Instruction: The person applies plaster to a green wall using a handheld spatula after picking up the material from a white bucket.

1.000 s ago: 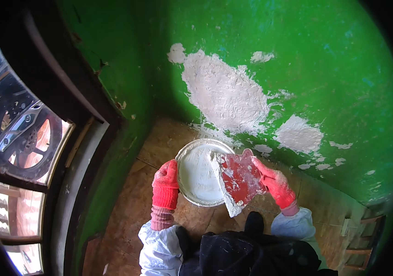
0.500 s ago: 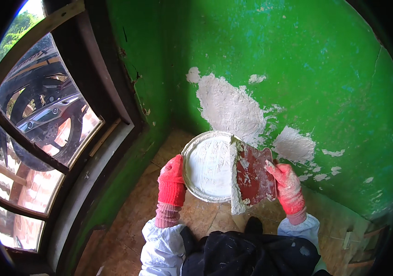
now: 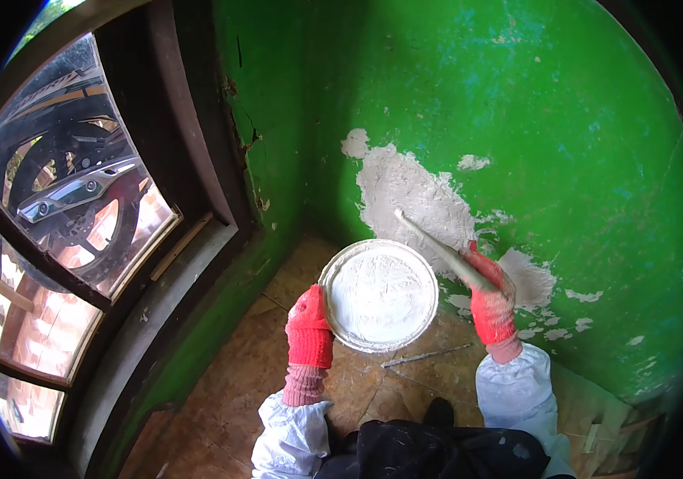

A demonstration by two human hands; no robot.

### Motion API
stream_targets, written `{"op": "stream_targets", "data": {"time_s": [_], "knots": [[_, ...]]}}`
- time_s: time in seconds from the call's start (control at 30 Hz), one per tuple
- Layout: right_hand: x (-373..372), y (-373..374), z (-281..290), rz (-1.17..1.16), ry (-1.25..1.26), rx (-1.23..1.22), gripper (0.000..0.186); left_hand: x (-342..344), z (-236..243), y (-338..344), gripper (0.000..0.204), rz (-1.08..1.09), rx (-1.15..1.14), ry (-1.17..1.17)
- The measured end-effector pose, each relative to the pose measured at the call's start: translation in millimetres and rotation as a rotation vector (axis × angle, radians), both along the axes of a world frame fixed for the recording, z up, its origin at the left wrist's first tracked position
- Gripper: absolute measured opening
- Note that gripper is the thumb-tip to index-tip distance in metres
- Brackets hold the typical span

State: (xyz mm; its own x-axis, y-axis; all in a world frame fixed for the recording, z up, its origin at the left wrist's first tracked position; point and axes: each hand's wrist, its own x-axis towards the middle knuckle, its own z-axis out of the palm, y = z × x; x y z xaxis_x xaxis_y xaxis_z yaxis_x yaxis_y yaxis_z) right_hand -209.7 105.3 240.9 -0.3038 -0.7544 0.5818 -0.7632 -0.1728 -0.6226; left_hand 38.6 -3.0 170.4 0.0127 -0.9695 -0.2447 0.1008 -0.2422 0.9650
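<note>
My left hand (image 3: 309,326), in a red knit glove, grips the left rim of a round metal pan (image 3: 343,335) coated with white plaster. In my right hand (image 3: 489,297), also red-gloved, is a putty trowel (image 3: 436,246); its blade is seen edge-on and reaches up-left to the white plaster patch (image 3: 409,195) on the green wall (image 3: 533,120). The blade tip touches or nearly touches the patch. The pan is held level, just left of the trowel.
A dark-framed window (image 3: 78,215) fills the left, with a vehicle wheel seen through the glass. Brown tiled floor (image 3: 238,383) lies below. Smaller plaster patches (image 3: 529,275) dot the wall at lower right. A thin stick (image 3: 425,357) lies on the floor under the pan.
The trowel has turned from flat, face up over the pan, to edge-on and now reaches the wall patch. The view has shifted so that pan and hands sit lower.
</note>
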Motion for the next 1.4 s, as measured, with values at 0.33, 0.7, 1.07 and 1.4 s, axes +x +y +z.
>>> {"op": "stream_targets", "data": {"time_s": [0.33, 0.7, 1.07, 1.4], "knots": [[-23, -83, -31, -0.154, -0.58, -0.064, 0.014, -18, -26, -19, 0.039, 0.049, 0.125, 0.07], [-16, -94, -23, -0.437, -0.66, -0.01, 0.027, -33, -32, -47, 0.039, 0.02, 0.169, 0.072], [-16, -99, -19, -0.401, -0.417, 0.061, 0.027, -34, -35, -44, 0.038, 0.035, 0.187, 0.12], [-44, -71, -26, -0.519, -0.467, 0.016, 0.027, -27, -37, -42, 0.036, 0.021, 0.178, 0.064]]}}
